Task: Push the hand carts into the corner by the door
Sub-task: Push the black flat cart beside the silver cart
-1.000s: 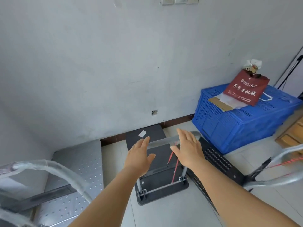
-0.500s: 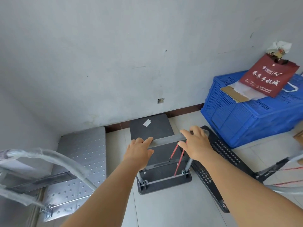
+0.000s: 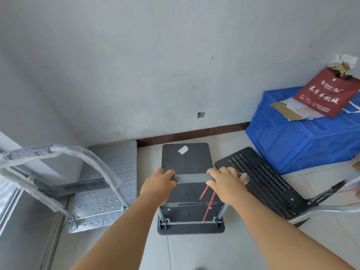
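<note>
Left hand (image 3: pixel 158 184) clamped over left end of grey handle bar (image 3: pixel 191 178); fingers curled over top. Right hand (image 3: pixel 227 184) clamped over right end of same bar. Bar belongs to small black cart (image 3: pixel 186 162), standing on tiled floor (image 3: pixel 194 252) with far deck edge near dark red skirting (image 3: pixel 194 133) of grey wall (image 3: pixel 155 65). White label (image 3: pixel 183 149) on deck, near far edge. Two red cords (image 3: pixel 207 199) running from bar down toward cart base. Silver studded cart (image 3: pixel 115 168) just beside on left, handle wrapped in clear plastic, deck reaching wall. Black perforated cart (image 3: pixel 261 180) just beside on right, angled. Blue crate (image 3: pixel 300 141) beyond, carrying red bag (image 3: pixel 327 94).
</note>
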Demonstrator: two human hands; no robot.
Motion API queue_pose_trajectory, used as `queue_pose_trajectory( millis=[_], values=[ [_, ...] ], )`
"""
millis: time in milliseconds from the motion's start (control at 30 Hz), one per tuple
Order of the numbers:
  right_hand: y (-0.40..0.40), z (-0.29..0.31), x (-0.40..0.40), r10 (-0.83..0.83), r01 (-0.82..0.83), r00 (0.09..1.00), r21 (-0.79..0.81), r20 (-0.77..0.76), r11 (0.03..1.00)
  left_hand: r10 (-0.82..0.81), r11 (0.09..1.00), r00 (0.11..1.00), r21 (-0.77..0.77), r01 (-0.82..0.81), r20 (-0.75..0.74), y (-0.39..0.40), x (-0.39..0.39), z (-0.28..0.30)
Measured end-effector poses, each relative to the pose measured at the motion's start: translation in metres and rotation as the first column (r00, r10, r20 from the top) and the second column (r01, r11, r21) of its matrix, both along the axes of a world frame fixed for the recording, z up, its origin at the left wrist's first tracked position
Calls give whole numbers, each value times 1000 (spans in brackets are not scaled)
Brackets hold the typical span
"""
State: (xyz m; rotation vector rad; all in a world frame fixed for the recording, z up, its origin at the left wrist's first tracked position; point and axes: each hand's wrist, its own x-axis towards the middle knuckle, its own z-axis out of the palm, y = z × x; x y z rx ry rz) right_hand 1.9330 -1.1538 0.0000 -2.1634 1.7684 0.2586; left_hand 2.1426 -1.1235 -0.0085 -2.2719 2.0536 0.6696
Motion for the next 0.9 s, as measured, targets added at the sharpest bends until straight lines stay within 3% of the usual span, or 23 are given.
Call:
queue_pose_trajectory(
  millis=[500,900],
  values=[
    [47,12,50,50,-51,998,12,49,999,147,989,988,17,-146,-47,68,44,0],
    [-20,2,94,166,-164,985,-44,52,985,240,971,970,10,-240,-44,24,86,3]
  ],
)
